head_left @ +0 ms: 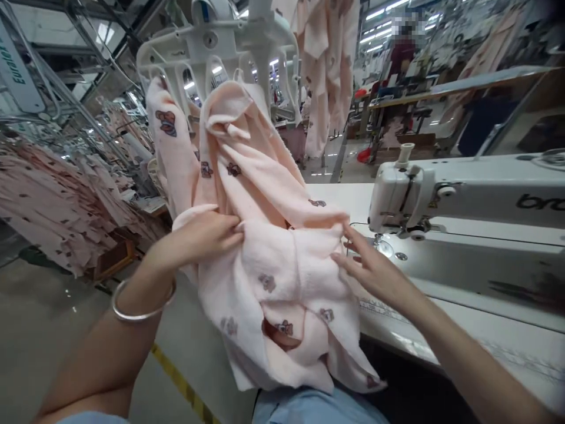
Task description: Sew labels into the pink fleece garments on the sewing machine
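Note:
A pink fleece garment (273,265) with small bear prints hangs from a white plastic hanger carrier (212,41) and drapes down over my lap. My left hand (205,235) is closed on the garment's fabric at its left side, fingers pinching a fold. At the right side, my right hand (364,259) pinches the fabric's edge between thumb and fingers, close to the sewing machine. Between the two hands the cloth is spread out, with a seam running down its middle. Folds hide parts of my fingertips.
A white sewing machine (410,194) stands on its table (468,324) at the right; dark scissors (521,291) lie there. Many pink garments (57,200) hang on the left. More hang behind the carrier. A person (402,50) is in the far background.

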Demonstrator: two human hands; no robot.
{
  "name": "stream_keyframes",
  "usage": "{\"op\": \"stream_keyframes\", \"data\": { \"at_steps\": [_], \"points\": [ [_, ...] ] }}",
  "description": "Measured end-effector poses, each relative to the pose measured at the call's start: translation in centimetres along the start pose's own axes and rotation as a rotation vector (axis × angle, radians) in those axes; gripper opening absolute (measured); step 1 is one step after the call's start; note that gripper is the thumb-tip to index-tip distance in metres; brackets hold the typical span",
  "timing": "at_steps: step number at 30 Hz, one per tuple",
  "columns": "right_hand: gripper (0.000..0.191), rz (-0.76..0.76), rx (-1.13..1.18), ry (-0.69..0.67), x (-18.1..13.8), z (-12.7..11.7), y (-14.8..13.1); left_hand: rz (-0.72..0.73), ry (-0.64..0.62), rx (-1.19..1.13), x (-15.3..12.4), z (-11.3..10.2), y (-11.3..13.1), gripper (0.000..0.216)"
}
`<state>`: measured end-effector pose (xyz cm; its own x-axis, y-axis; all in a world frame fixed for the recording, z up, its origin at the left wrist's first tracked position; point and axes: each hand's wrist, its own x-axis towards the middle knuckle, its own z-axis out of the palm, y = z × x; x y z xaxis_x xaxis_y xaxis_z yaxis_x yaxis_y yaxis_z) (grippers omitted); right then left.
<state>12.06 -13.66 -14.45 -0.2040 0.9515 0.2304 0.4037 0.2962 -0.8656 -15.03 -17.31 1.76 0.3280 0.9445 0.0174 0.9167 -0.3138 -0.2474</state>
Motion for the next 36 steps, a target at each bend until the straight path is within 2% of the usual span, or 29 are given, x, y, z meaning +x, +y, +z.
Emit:
{"op": "stream_keyframes", "data": {
  "at_steps": [2, 5, 8, 10, 12, 15, 18, 21, 24, 27, 29, 32, 36],
  "points": [
    [0.064, 0.007, -0.05, 0.057, -2.5, 1.0, 0.9, -0.014, 0.056, 0.089, 0.5, 0.1, 1.7, 0.027],
    [0.036, -0.022, -0.112, 0.184, -7.2, 2.0, 1.5, -0.097, 0.181, 0.15, 0.2, -0.5, 4.1, 0.028],
    [0.027, -0.095, -0.241, 0.184, -11.2, 3.5, 2.4, -0.042, 0.23, 0.063, 0.1, -0.7, 5.7, 0.03],
    [0.017, -0.161, -0.303, 0.137, -12.7, 4.3, 3.1, 0.071, 0.179, 0.021, 0.9, -0.1, 6.6, 0.03],
    [0.011, -0.153, -0.234, 0.13, -13.0, 4.0, 3.4, 0.19, 0.068, 0.043, 2.2, 0.6, 7.3, 0.026],
    [0.018, 0.066, 0.13, 0.139, -12.1, 1.1, 2.7, 0.366, 0.004, -0.053, 4.3, -0.3, 7.8, 0.018],
    [0.025, 0.256, 0.454, 0.136, -10.8, -3.3, 1.2, 0.433, 0.129, -0.32, 5.7, -4.2, 7.9, 0.026],
    [0.031, 0.284, 0.585, 0.126, -9.6, -6.6, 0.1, 0.352, 0.208, -0.511, 6.6, -8.3, 8.4, 0.03],
    [0.032, 0.215, 0.62, 0.0, -8.6, -8.2, -0.2, 0.263, 0.344, -0.504, 8.0, -10.4, 9.5, 0.027],
    [0.028, 0.156, 0.631, -0.172, -8.5, -9.0, 0.1, 0.215, 0.507, -0.461, 9.9, -10.5, 10.0, 0.024],
    [0.028, 0.174, 0.646, -0.207, -8.7, -9.4, 0.6, 0.191, 0.562, -0.471, 11.3, -10.2, 9.9, 0.024],
    [0.029, 0.223, 0.658, -0.18, -9.3, -10.1, 1.2, 0.16, 0.573, -0.5, 13.1, -9.6, 9.4, 0.022],
    [0.027, 0.275, 0.561, -0.082, -9.4, -11.3, 1.9, 0.112, 0.625, -0.535, 14.9, -8.6, 8.8, 0.025]
  ]
}}
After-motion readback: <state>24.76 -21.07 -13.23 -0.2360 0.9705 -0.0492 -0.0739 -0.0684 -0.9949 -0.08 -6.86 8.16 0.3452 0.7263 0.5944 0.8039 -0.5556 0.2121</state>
